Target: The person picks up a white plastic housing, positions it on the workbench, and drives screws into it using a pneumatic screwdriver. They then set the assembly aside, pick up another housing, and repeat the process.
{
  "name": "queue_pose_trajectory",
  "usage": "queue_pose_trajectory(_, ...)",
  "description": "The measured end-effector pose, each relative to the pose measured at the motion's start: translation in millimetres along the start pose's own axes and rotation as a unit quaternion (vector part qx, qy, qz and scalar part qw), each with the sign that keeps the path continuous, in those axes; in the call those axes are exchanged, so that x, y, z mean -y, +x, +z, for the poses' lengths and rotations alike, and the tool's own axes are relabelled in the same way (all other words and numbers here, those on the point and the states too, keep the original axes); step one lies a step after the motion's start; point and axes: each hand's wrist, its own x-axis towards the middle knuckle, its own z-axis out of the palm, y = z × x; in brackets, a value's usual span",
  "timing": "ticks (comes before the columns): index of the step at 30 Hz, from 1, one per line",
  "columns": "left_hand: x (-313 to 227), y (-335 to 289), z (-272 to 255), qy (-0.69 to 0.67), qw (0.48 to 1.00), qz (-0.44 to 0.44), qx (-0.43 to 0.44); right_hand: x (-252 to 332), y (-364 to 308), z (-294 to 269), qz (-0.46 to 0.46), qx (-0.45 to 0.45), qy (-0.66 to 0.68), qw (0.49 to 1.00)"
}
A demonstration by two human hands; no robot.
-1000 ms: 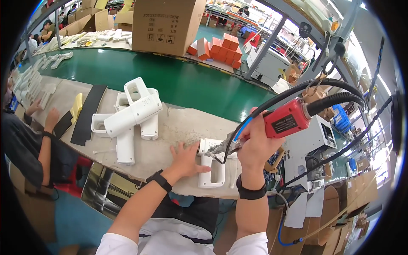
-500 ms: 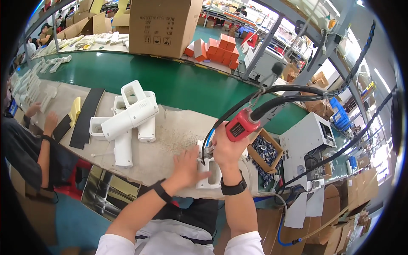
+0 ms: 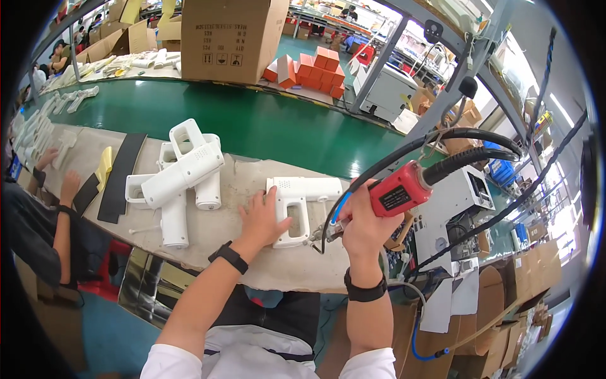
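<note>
A white gun-shaped plastic housing [image 3: 309, 187] with a looped handle lies on the bench in front of me. My left hand [image 3: 257, 220] has its fingers spread at the housing's left side, the thumb reaching over the handle. My right hand [image 3: 361, 228] is wrapped round a red power screwdriver [image 3: 401, 192], which hangs on a cable and is tilted. Its metal nose is beside the handle's lower right corner; whether it touches is unclear. To the left, several similar white housings [image 3: 184, 175] are piled crosswise.
Black foam strips [image 3: 124, 177] and a yellow piece [image 3: 104, 167] lie farther left, near a co-worker's hands [image 3: 68, 188]. A small carton of screws [image 3: 399, 235] stands partly hidden behind my right hand. Beyond the bench runs a green belt [image 3: 252, 120], with a large carton [image 3: 230, 41] behind it.
My right hand has moved right with the screwdriver, which now tilts more and uncovers the housing. My left hand has shifted slightly left and away from me. The whole view has turned a little.
</note>
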Motion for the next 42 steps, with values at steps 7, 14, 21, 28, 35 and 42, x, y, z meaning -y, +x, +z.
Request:
queue_pose_trajectory(7, -2.5, -0.5, 0.5, -0.002, 1.0, 0.005, -0.006, -40.9, -4.2, -3.9, -0.011, 0.014, -0.032, 0.999)
queue_pose_trajectory(14, 1.0, -0.9, 3.5, -0.001, 1.0, 0.02, -0.023, -49.6, -9.7, -2.7, 0.022, 0.024, -0.057, 0.998)
queue_pose_trajectory(21, 2.1, 0.4, -5.3, 0.002, 1.0, 0.004, -0.006, 26.8, -9.3, 35.6, 0.001, 0.016, 0.018, 1.0)
queue_pose_trajectory(28, 3.8, 1.0, -3.2, -0.033, 0.999, 0.009, -0.01, -18.4, -16.3, 39.3, 0.03, 0.068, -0.021, 0.997)
queue_pose_trajectory(35, 15.1, 3.6, 14.2, 0.007, 0.998, 0.03, -0.047, -47.9, -34.7, 41.7, 0.041, 0.109, -0.012, 0.993)
queue_pose_trajectory(42, 16.5, -1.5, 7.4, -0.152, 0.986, 0.049, -0.048, 4.8, -7.8, 26.7, 0.052, 0.03, 0.058, 0.997)
